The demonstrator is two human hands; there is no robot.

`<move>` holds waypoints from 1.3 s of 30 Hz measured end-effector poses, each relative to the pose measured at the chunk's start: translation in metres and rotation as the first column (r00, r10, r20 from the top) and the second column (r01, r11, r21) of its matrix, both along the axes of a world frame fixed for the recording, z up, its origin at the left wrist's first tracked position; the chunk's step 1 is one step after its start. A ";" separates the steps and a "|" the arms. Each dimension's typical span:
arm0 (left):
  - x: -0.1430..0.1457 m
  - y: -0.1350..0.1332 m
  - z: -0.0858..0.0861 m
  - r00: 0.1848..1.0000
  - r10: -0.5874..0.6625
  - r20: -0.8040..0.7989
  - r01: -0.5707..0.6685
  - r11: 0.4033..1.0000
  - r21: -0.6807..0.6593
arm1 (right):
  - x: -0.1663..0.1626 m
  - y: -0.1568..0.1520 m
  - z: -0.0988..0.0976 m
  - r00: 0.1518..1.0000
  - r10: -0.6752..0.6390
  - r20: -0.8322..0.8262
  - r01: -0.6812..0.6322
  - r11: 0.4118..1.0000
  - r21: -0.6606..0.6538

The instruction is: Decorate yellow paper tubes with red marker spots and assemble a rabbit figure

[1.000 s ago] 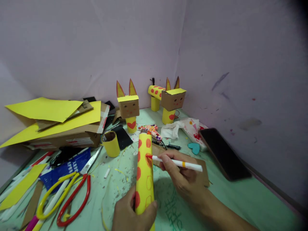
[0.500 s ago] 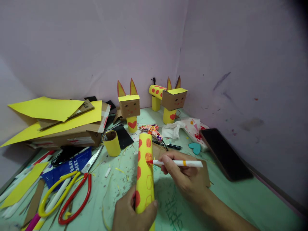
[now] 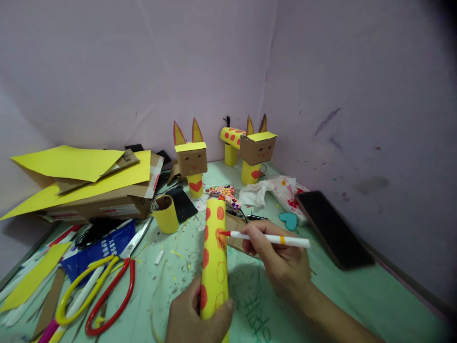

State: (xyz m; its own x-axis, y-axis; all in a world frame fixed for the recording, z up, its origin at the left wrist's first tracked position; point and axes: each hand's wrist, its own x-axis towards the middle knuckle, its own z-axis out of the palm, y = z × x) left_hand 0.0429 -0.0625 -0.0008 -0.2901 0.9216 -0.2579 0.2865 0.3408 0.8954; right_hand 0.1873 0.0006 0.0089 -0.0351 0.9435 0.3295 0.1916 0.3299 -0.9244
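Observation:
My left hand (image 3: 200, 312) is wrapped round the lower end of a yellow paper-covered tube (image 3: 213, 257), its thumb across the front. Red-orange ovals run along the tube; the upper ones are coloured in, and lower ones on the right side are only outlined. In my right hand (image 3: 282, 259) is a white felt-tip pen (image 3: 266, 238) with a red tip and an orange band, pinched between thumb and fingers. Its tip points left and meets the tube, or nearly so, at a partly filled oval. Behind the tube lies a glue gun with a patterned body (image 3: 226, 195).
Two cardboard animal figures (image 3: 193, 162) (image 3: 257, 148) stand at the back. On the left are a short yellow tube (image 3: 166, 216), scissors (image 3: 131, 276), pens, and stacked yellow paper (image 3: 71, 162) on cardboard. A phone (image 3: 333, 231) and a blue heart cutout (image 3: 288, 220) lie right.
My right hand and the pen have shifted slightly right and up along the tube. More red fills the oval at the tip. My left hand keeps its hold.

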 end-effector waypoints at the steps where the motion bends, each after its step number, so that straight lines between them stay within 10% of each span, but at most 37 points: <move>1: 0.000 0.000 0.000 1.000 -0.005 -0.004 0.005 1.000 -0.005 | -0.001 0.000 0.000 1.000 -0.005 -0.011 0.005 1.000 -0.002; 39: -0.006 -0.002 -0.012 0.996 -0.074 -0.040 0.074 0.997 0.012 | -0.002 -0.001 0.013 1.000 -0.001 0.026 0.004 0.993 -0.116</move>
